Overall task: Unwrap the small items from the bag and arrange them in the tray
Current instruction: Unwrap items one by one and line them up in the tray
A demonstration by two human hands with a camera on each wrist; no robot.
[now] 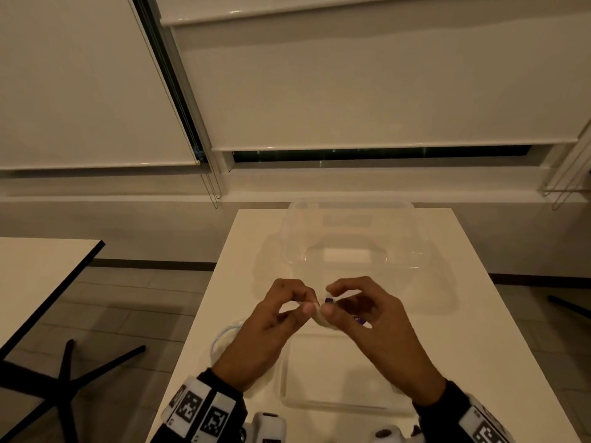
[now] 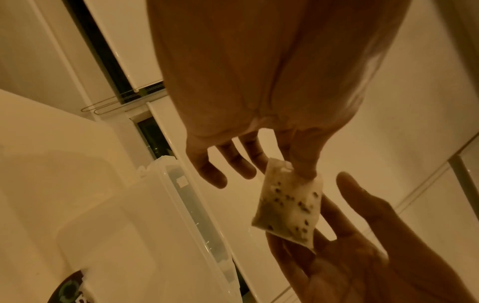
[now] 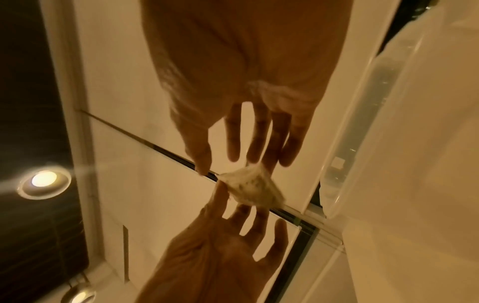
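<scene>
Over the white table (image 1: 243, 257) below drawn blinds (image 1: 367, 100), both hands (image 1: 323, 318) pinching one small packet (image 2: 287, 211).

Lowered roller blinds (image 1: 367, 91) hang behind; a second table (image 1: 38, 270) stands left.

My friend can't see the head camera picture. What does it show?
Two hands, the left hand and the right hand, pinch a small wrapped packet between them above a white table. A clear plastic container stands behind them.
</scene>
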